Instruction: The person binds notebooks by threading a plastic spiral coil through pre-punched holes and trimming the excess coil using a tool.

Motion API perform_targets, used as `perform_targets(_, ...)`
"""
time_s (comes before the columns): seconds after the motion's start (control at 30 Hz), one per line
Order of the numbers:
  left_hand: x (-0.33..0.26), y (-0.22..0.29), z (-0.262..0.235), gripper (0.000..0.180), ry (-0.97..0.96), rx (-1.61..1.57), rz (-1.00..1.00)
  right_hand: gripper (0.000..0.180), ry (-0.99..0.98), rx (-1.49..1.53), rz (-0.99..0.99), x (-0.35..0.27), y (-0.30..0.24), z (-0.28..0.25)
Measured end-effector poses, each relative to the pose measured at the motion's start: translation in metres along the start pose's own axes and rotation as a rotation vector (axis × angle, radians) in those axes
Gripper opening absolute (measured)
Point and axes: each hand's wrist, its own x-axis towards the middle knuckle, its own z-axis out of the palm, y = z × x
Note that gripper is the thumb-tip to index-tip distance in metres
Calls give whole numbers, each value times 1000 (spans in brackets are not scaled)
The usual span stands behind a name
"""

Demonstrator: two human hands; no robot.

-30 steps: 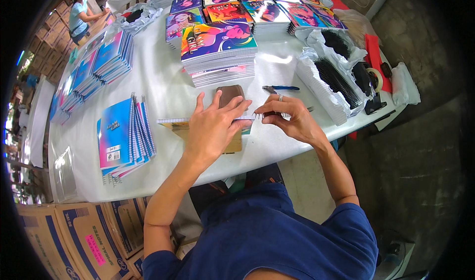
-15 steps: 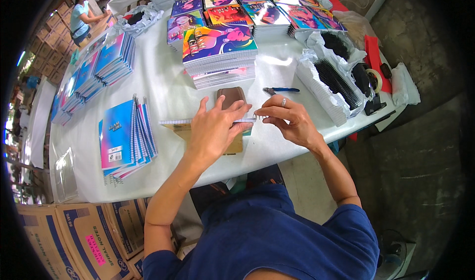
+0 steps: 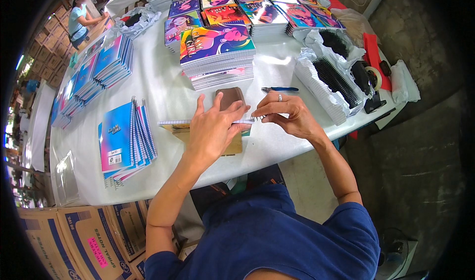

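Note:
My left hand (image 3: 213, 131) grips a notebook (image 3: 171, 123) held edge-up, its punched page edge running crosswise in front of me. Thumb and fingers press around the right part of that edge. At its right end my right hand (image 3: 292, 117) pinches a wire spiral (image 3: 258, 117), a few loops of which show at the fingertips. Just behind my left fingers lies a brown block (image 3: 229, 98), partly covered by them. A pair of cutting pliers (image 3: 280, 88) with dark blue handles rests beyond my right hand.
To the left lie spiral-bound blue-pink notebooks (image 3: 116, 136), with more stacks (image 3: 111, 60) behind. Colourful unbound pads (image 3: 217, 45) are piled at the back. Paper-lined boxes of black wire spirals (image 3: 336, 82) and a tape roll (image 3: 374, 78) sit right. Cartons (image 3: 94, 235) stand below left; a person (image 3: 81, 20) works far left.
Both hands stay at the notebook's edge with nearly the same grip. My right hand has shifted very slightly left, its fingers still on the wire. The whole view has drifted a little.

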Motion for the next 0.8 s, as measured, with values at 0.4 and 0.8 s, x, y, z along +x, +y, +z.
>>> perform_targets(0.4,3,-3,4,46,52,11,-20,32,63,-207,-1,-5,-14,11)
perform_targets(0.8,-2,8,13,55,73,-93,8,18,-49,-656,-94,-10,-26,23)
